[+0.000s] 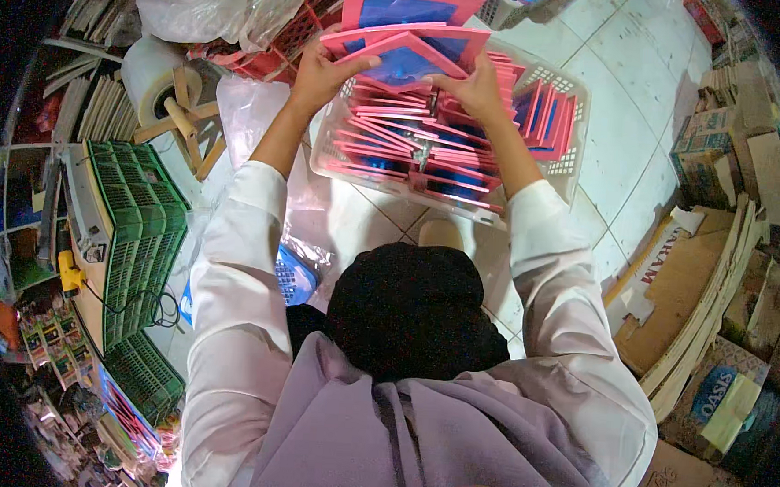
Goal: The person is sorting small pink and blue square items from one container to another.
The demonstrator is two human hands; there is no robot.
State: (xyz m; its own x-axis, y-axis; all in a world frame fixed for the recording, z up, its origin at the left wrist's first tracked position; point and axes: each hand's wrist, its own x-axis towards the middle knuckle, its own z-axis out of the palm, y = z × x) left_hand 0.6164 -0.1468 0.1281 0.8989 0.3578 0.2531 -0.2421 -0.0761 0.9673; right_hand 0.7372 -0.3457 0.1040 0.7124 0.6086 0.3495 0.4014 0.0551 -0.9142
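Both hands reach forward over a pale plastic basket (323, 165) packed with thin pink-edged pieces standing in rows. Between the hands is a fanned group of flat pink-bordered panels (406, 63) with blue centres, tilted at different angles. My left hand (326, 74) grips the group's left side, thumb over the front panel. On the right side my right hand (473, 87) holds the same group, its thumb also in front. Another pink and blue panel (411, 6) rises behind them; whether it is held too, I cannot tell. My fingers behind the panels are hidden.
Green plastic crates (139, 230) stand at the left beside a large roll of clear film (148, 72) and a wooden stand. Flattened cardboard (679, 276) and boxes (712, 159) line the right. A blue basket (295, 278) sits by my left arm, on white floor tiles.
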